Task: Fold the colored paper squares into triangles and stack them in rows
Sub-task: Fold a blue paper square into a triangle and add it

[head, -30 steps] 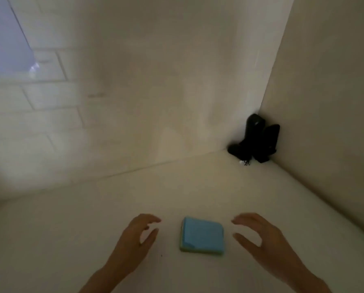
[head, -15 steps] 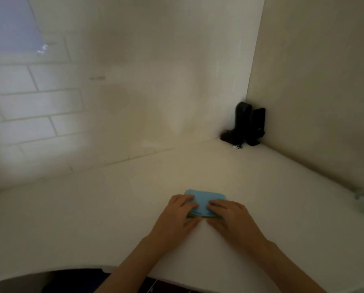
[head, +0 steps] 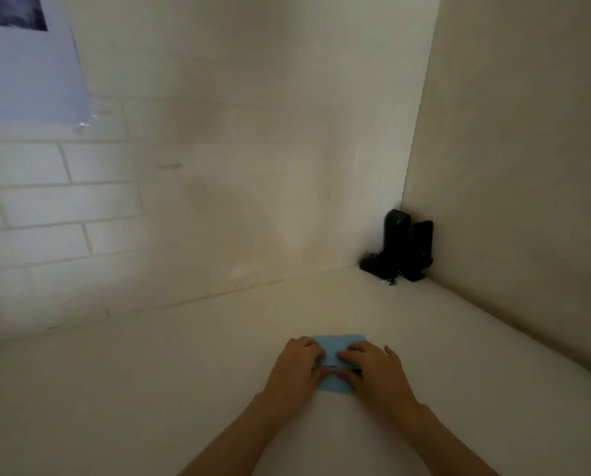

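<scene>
blue paper [head: 338,343]: middle hidden under both hands | poster [head: 26,56]: cut off at left edge, print blurred

Dim, warm, yellowish light throughout. White tabletop [head: 149,389] filling the lower half of the frame, running back into a corner. Pale wall [head: 252,115] straight ahead, painted brick pattern [head: 46,207] showing at left centre. Bluish-white sheet [head: 22,63] hanging in the upper left, dark patch at its top. Beige panel [head: 527,149] closing off the right side. 2 black upright devices [head: 405,247] tucked into the far right corner, tangled cord at their base.
</scene>
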